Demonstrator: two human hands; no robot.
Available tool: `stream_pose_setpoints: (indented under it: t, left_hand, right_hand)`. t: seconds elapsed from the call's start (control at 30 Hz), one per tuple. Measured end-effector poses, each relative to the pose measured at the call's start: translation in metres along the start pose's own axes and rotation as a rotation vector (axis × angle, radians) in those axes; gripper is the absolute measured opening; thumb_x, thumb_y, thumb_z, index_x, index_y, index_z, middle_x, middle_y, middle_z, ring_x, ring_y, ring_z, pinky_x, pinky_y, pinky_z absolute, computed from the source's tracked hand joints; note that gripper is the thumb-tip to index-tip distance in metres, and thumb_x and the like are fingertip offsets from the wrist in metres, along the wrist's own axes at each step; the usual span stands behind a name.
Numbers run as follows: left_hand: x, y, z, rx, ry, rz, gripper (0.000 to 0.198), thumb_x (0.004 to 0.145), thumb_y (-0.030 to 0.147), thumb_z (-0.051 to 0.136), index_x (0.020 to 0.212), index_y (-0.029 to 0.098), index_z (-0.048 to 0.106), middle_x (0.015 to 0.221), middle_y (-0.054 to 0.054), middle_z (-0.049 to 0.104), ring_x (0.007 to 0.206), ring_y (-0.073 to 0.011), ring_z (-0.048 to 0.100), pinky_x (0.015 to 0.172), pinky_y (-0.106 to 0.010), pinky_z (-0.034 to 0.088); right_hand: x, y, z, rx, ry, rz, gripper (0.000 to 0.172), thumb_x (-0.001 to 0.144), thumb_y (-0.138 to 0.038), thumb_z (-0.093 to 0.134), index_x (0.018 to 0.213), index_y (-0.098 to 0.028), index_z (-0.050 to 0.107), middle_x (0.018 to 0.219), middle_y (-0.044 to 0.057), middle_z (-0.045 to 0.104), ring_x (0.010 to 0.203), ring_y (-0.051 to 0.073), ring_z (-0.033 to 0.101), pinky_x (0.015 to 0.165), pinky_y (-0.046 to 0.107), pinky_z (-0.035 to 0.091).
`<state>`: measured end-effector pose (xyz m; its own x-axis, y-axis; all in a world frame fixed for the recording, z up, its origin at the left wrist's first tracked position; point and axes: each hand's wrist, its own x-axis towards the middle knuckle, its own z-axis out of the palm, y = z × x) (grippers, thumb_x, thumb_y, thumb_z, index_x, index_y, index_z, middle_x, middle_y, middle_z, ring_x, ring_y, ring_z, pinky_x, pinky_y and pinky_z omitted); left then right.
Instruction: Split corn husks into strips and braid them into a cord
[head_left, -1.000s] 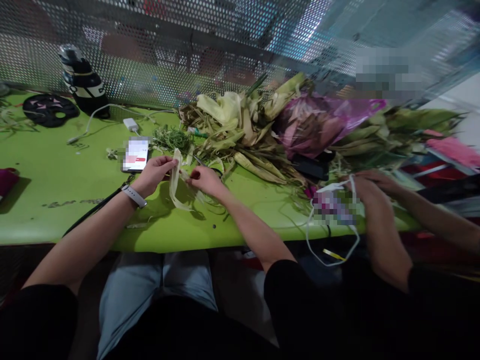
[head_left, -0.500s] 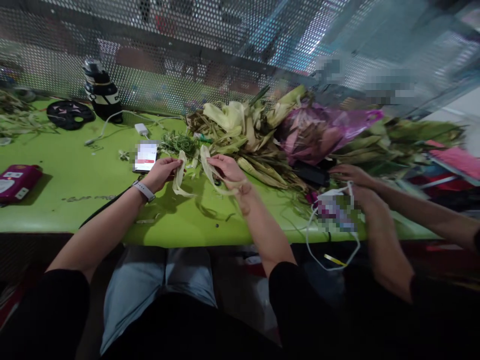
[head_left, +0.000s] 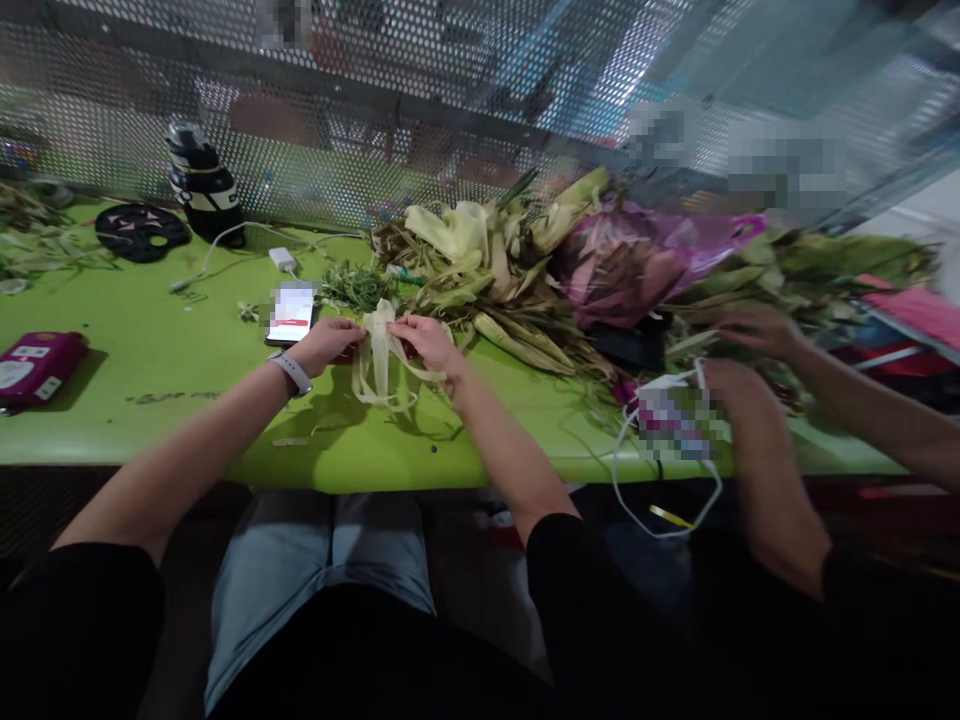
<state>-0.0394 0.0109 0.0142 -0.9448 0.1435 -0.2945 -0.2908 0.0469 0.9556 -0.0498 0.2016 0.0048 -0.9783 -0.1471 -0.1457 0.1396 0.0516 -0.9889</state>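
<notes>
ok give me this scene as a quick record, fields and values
left hand: pinching the husk strips near their top
right hand: pinching the same husk strips, close beside the left
surface: green table
by left hand: phone, lying flat
behind hands: husk pile, pink bag
far left: magenta device
other person: co-worker's hand at the right, among the leaves

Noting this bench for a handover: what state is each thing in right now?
left hand: pinched shut on husk strips
right hand: pinched shut on the same strips
husk strips: limp, drooping from both hands
phone: lying flat, screen lit
bottle: upright
charger: cable attached
pink bag: lying down, stuffed with husks
</notes>
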Motion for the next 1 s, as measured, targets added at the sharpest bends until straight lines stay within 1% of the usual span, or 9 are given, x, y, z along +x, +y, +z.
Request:
stream_pose_setpoints:
  t: [0.1,0.17,0.23,0.33,0.5,0.63,0.83,0.9,1.0]
  left_hand:
    - [-0.001,-0.003,-0.005,0.110,-0.004,-0.027,0.016,0.074,0.021,0.081,0.067,0.016,0.067,0.065,-0.003,0.068,0.058,-0.0133,0.062,0.060,-0.027,0.053]
    - [0.000,-0.007,-0.008,0.092,-0.003,-0.035,0.015,0.075,0.022,0.079,0.070,0.016,0.067,0.067,-0.002,0.068,0.058,-0.0129,0.061,0.061,-0.027,0.053]
    - [0.001,-0.011,-0.011,0.020,-0.013,-0.018,0.014,0.077,0.024,0.078,0.071,0.017,0.067,0.068,-0.001,0.068,0.057,-0.0114,0.060,0.062,-0.026,0.052]
    - [0.004,-0.019,-0.011,-0.055,-0.031,0.062,0.016,0.077,0.028,0.079,0.073,0.017,0.067,0.067,0.001,0.065,0.056,-0.0094,0.056,0.061,-0.024,0.050]
    - [0.003,-0.024,-0.010,-0.086,-0.034,0.213,0.026,0.070,0.036,0.085,0.083,0.018,0.070,0.080,0.000,0.069,0.072,-0.0119,0.062,0.069,-0.025,0.054]
    - [-0.001,-0.022,-0.012,-0.094,-0.049,0.220,0.029,0.070,0.039,0.084,0.086,0.018,0.072,0.083,-0.002,0.071,0.071,-0.0122,0.062,0.066,-0.025,0.053]
    - [-0.006,-0.019,-0.012,-0.088,-0.078,0.233,0.024,0.072,0.034,0.083,0.078,0.017,0.069,0.075,0.000,0.067,0.066,-0.0106,0.060,0.063,-0.023,0.052]
    - [-0.006,-0.019,-0.012,-0.084,-0.090,0.243,0.022,0.073,0.033,0.082,0.077,0.016,0.068,0.074,0.000,0.065,0.067,-0.0106,0.060,0.063,-0.024,0.053]
    - [-0.006,-0.020,-0.011,-0.078,-0.101,0.269,0.020,0.075,0.031,0.081,0.078,0.016,0.068,0.074,0.000,0.066,0.067,-0.0107,0.061,0.064,-0.024,0.054]
  right_hand:
    - [-0.001,0.005,-0.001,0.002,0.010,0.014,0.026,0.074,-0.031,0.082,0.070,-0.018,0.060,0.045,-0.010,0.049,0.039,0.005,0.039,0.040,0.020,0.028]
    - [-0.001,0.006,-0.002,0.049,-0.014,0.023,0.024,0.073,-0.029,0.083,0.073,-0.018,0.061,0.050,-0.009,0.054,0.041,0.004,0.043,0.042,0.019,0.032]
    - [-0.001,0.007,-0.002,0.127,-0.048,0.037,0.027,0.069,-0.028,0.085,0.077,-0.018,0.061,0.057,-0.008,0.060,0.047,0.005,0.051,0.047,0.018,0.040]
    - [-0.001,0.008,-0.002,0.199,-0.077,0.052,0.031,0.066,-0.024,0.087,0.082,-0.018,0.062,0.067,-0.006,0.067,0.056,0.007,0.060,0.057,0.020,0.050]
    - [-0.001,0.012,-0.002,0.192,-0.106,0.020,0.034,0.067,-0.022,0.088,0.091,-0.019,0.063,0.076,-0.003,0.073,0.065,0.010,0.067,0.064,0.024,0.055]
    - [-0.006,0.015,0.000,0.046,-0.140,-0.005,0.032,0.070,-0.027,0.088,0.088,-0.018,0.064,0.076,0.000,0.073,0.063,0.010,0.065,0.061,0.023,0.053]
    - [-0.009,0.013,0.002,-0.028,-0.094,-0.124,0.028,0.071,-0.037,0.084,0.079,-0.017,0.066,0.064,-0.005,0.060,0.052,0.006,0.048,0.051,0.021,0.040]
    - [-0.010,0.013,0.002,-0.073,-0.059,-0.167,0.030,0.070,-0.041,0.083,0.077,-0.018,0.067,0.065,-0.005,0.059,0.054,0.007,0.047,0.052,0.022,0.039]
    - [-0.010,0.014,0.005,-0.103,-0.001,-0.209,0.032,0.065,-0.043,0.084,0.077,-0.017,0.070,0.072,-0.003,0.063,0.062,0.009,0.051,0.059,0.024,0.043]
